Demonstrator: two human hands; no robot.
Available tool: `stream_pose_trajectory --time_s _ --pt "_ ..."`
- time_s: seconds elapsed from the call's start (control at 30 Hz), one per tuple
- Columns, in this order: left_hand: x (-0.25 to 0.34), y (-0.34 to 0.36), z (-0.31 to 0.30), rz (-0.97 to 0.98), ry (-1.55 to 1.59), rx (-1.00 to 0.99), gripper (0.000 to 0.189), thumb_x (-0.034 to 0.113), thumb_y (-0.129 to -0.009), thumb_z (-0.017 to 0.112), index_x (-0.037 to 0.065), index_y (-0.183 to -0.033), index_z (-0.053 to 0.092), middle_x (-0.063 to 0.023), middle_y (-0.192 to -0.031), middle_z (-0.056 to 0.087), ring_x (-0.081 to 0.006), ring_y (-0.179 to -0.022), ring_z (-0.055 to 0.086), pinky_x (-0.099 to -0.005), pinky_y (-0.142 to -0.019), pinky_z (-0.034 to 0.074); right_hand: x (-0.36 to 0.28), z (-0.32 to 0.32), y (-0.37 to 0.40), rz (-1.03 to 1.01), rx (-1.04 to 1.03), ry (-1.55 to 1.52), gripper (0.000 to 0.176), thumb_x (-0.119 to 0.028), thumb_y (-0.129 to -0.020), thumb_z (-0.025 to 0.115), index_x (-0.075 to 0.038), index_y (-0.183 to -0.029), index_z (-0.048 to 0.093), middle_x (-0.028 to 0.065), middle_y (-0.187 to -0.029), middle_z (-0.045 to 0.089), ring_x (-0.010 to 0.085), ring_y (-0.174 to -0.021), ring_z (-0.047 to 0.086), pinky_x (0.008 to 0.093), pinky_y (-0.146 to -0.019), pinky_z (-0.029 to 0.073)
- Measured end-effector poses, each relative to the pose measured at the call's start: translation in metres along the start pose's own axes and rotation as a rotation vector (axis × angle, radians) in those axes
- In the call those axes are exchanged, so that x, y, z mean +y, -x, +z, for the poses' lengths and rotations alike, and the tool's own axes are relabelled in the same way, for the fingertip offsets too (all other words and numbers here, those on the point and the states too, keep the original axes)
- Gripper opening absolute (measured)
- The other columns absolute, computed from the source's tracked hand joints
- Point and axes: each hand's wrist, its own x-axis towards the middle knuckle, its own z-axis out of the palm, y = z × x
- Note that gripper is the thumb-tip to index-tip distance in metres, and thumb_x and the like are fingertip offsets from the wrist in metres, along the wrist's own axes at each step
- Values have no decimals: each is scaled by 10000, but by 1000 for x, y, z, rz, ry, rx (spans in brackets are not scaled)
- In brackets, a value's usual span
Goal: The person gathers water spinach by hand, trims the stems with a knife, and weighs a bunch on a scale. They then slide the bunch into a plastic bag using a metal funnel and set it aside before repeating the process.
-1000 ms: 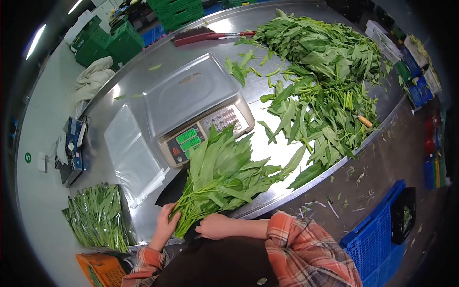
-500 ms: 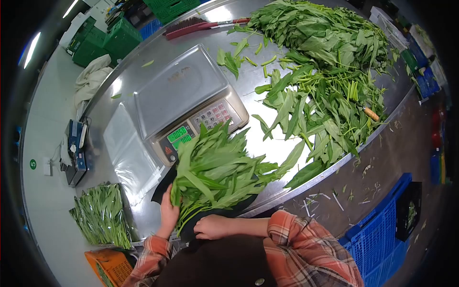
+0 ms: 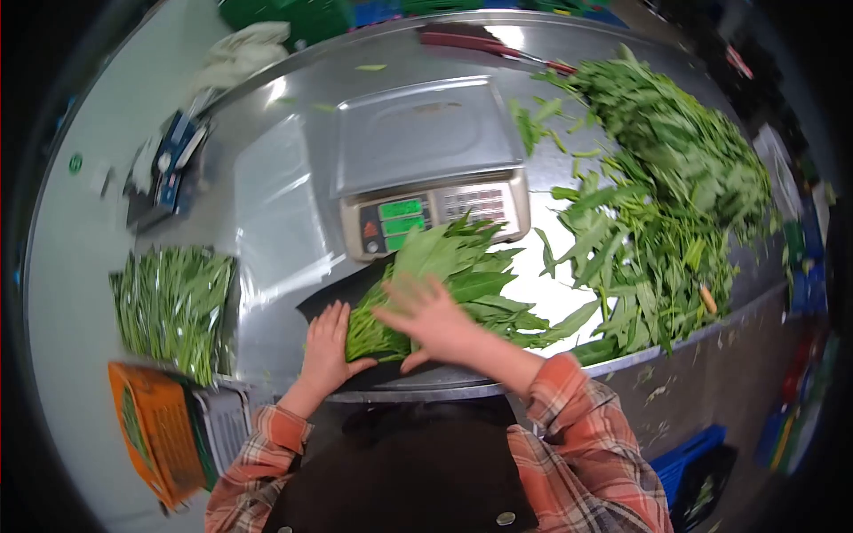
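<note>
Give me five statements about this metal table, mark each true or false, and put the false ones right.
1. The left hand and right hand are at the stem end of a leafy bunch. True.
2. The scale pan is heaped with leaves. False: no heap lies on it.
3. The scale's display is lit green. True.
4. The brush lies on the floor. False: it lies near the table's far edge.
5. Bagged greens lie left of the scale. True.

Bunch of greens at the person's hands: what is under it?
A black sheet shows left of the bunch and along its near edge, on the metal table. What lies beneath the middle cannot be seen: the bunch itself and the right hand cover it.
</note>
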Motion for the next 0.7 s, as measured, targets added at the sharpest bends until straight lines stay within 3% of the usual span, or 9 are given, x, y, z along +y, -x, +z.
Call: stream_pose_trajectory --time_s 0.07,0.13,0.27,0.33,0.43,0.53,0.6,0.67,0.7 --pt "13 14 -24 -48 264 159 817 387 -649 774 2 -1277 421 -188 -1248 487 -334 -1148 472 -428 -979 370 19 -11 0 3 -12 32 976 -637 -578 674 -228 -1397 336 151 -1460 264 380 -1339 246 565 -1061 205" --pt "35 32 -37 19 472 4 624 357 -698 746 29 -1177 516 -139 -1133 569 -300 -1041 551 -384 -880 456 27 -16 -3 -12 -66 101 970 -639 -579 665 -228 -1395 339 140 -1468 251 375 -1346 231 555 -1069 191" --pt "63 37 13 251 373 -167 295 207 -738 652 57 -982 583 -74 -830 581 -250 -768 578 -370 -678 479 46 25 -3 25 -156 214 980 -595 -612 678 -226 -1425 273 121 -1487 208 358 -1360 201 543 -1076 185" --pt "64 31 28 354 229 -203 227 184 -720 644 85 -915 586 -65 -799 562 -257 -766 560 -374 -654 465 39 19 -4 16 -195 204 935 -561 -665 665 -207 -1429 257 137 -1484 204 376 -1353 200 557 -1063 203" --pt "57 39 -4 343 291 -222 106 155 -715 617 87 -795 604 -66 -820 581 -238 -825 564 -364 -688 462 25 22 17 -3 -258 114 831 -514 -740 628 -192 -1421 279 162 -1475 214 397 -1344 207 574 -1052 216" --pt "37 39 -37 309 298 -169 158 189 -728 629 72 -834 615 -74 -891 600 -248 -910 556 -378 -766 451 8 21 46 -47 -531 -315 704 -511 -880 472 -183 -1449 219 126 -1514 131 402 -1368 146 572 -1062 176" --pt "9 19 -20 347 464 -114 201 235 -754 632 48 -828 628 -104 -1041 593 -280 -1009 517 -385 -854 426 3 -12 46 123 -630 -591 534 -346 -941 456 -159 -1416 302 102 -1469 255 323 -1312 294 473 -1038 293" --pt "-19 1 5 171 732 -431 300 238 -803 617 -12 -969 626 -116 -1198 554 -304 -1112 487 -382 -945 400 25 -46 22 491 -790 -1004 446 -265 -949 457 -122 -1368 401 112 -1396 397 262 -1242 414 395 -1002 368" --pt "-26 -4 19 153 772 -468 318 250 -806 618 -18 -977 622 -120 -1202 554 -305 -1103 502 -380 -935 410 40 -63 11 453 -694 -870 389 -238 -948 457 -84 -1305 467 103 -1286 494 220 -1154 481 345 -961 399"
